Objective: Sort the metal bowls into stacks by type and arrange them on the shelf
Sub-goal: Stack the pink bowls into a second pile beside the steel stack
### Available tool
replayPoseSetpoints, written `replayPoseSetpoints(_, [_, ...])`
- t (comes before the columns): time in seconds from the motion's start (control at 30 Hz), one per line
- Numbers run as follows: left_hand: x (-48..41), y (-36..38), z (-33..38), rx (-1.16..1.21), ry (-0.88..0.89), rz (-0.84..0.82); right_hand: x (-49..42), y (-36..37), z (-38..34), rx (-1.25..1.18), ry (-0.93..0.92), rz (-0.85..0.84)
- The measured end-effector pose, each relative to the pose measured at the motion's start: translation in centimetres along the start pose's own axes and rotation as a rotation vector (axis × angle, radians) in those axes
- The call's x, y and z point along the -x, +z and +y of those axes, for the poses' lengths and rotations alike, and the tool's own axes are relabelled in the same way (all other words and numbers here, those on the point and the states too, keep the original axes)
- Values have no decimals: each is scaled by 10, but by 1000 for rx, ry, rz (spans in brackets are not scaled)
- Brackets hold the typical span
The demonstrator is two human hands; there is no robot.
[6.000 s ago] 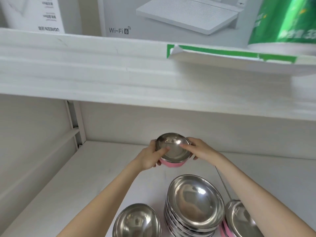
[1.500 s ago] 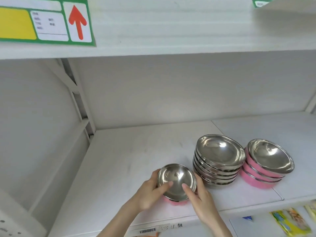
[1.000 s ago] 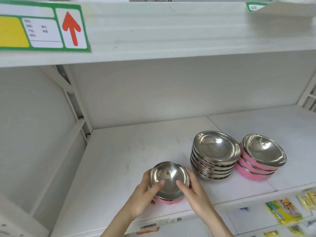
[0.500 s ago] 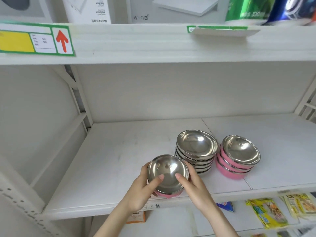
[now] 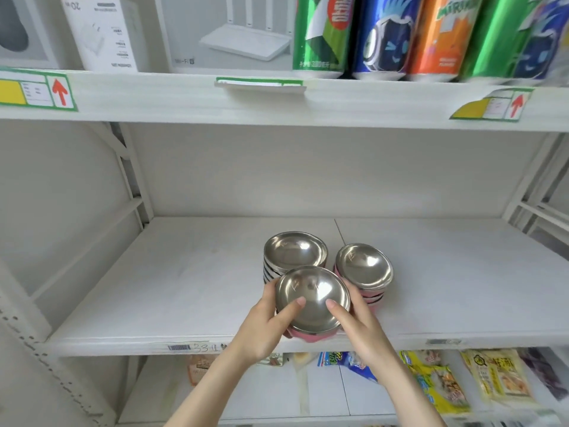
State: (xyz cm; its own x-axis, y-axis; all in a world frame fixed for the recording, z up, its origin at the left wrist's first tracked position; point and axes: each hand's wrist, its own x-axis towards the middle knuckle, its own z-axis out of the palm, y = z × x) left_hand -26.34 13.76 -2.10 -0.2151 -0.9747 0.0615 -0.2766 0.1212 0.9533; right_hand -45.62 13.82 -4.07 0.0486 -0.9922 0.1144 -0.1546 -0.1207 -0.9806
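I hold a small steel bowl with a pink outside (image 5: pixel 311 292) in both hands above the front edge of the white shelf (image 5: pixel 172 291). My left hand (image 5: pixel 268 325) grips its left rim with the thumb inside, and my right hand (image 5: pixel 357 322) grips the right rim the same way. Behind it on the shelf stands a stack of plain steel bowls (image 5: pixel 294 251). To the right of that stands a stack of pink-sided steel bowls (image 5: pixel 365 266). The held bowl hides the front of both stacks.
The shelf above carries white boxes (image 5: pixel 101 32) and several drink cans (image 5: pixel 381 35), with price labels (image 5: pixel 34 90) on its edge. Snack packets (image 5: pixel 437 383) lie on the shelf below. A white upright (image 5: pixel 132 180) stands at the back left.
The view has pulled back and up since half a second ago, showing the upper shelf's cans. The held bowl has shifted right, now in front of both stacks. Both hands keep their grip.
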Motion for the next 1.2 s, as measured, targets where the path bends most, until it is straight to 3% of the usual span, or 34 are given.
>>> replayPoseSetpoints(0.27, [-28,56,42,-26,21,18,-12,-72,-15,19,-21,37])
replayPoseSetpoints(0.53, [-84,89,68,-23,27,142,-74,-127,-22,72,-76,3])
replayPoseSetpoints(1.2, [-130,124,20,-169,-47,274,-121,-141,38,188,28,-68])
